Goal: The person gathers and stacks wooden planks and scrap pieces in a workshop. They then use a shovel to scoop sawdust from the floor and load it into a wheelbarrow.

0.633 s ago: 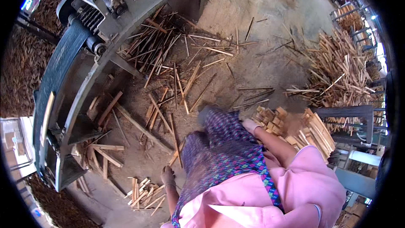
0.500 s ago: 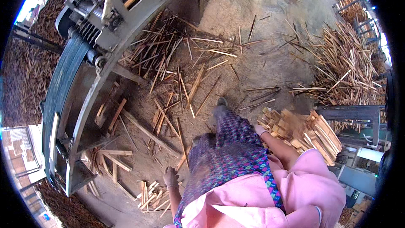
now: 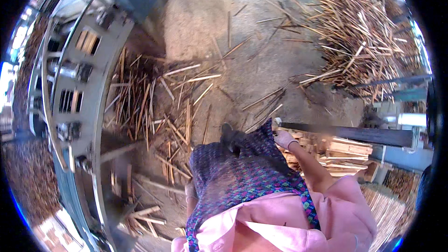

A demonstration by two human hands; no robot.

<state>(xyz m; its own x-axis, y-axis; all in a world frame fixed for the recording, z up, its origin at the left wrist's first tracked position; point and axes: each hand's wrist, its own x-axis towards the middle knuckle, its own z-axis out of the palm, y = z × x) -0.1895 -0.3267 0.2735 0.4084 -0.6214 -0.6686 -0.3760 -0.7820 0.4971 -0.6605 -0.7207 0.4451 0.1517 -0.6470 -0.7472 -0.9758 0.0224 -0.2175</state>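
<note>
Since half a second ago the view has swung right and the right hand [image 3: 283, 137] has stayed on the near end of the stack of cut wood pieces [image 3: 336, 151], gloved fingers curled over the top pieces, though whether they actually grip one I cannot tell; the work looks centred on that stack. The left hand [image 3: 190, 191] hangs left of the stack beside the patterned skirt [image 3: 242, 177], fingers loosely bent, holding nothing visible. No packages, labels or signs show: left of the stack lie scattered wood offcuts [image 3: 154, 107] and the grey machine frame [image 3: 88, 79], beyond it a heap of splinters [image 3: 364, 32].
</note>
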